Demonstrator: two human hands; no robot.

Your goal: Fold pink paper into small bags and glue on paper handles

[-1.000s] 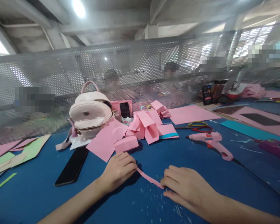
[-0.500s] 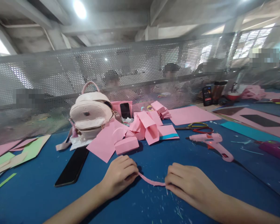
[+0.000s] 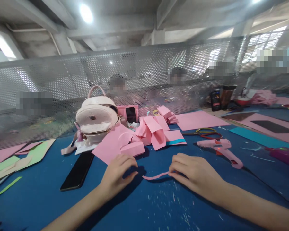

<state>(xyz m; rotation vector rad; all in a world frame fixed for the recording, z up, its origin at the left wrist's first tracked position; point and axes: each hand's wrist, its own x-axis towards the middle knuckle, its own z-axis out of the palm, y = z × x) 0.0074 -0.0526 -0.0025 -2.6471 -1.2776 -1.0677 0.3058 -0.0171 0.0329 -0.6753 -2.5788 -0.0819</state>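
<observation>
A thin, slightly curved pink paper strip (image 3: 155,176) runs leftward from the fingertips of my right hand (image 3: 192,173), which pinches its right end. Its left end is free, a short way from my left hand (image 3: 119,171). The thumb and fingers of that left hand are apart, with nothing between them. Just beyond both hands lie pink folded paper pieces (image 3: 155,131) and a small pink paper box shape (image 3: 133,149). To the right of my right hand rests a pink hot glue gun (image 3: 219,146) with a small red light on it.
Scissors (image 3: 207,132) lie behind the glue gun. A pale backpack (image 3: 96,112) stands at the back left, a black phone (image 3: 77,170) in front of it. Green sheets (image 3: 38,152) are at far left, a blue strip (image 3: 260,136) at right. A perforated metal screen (image 3: 139,61) rises behind, with people beyond.
My left hand has let go of the strip's left end and its fingers have parted. My right hand has moved slightly up and still holds the strip.
</observation>
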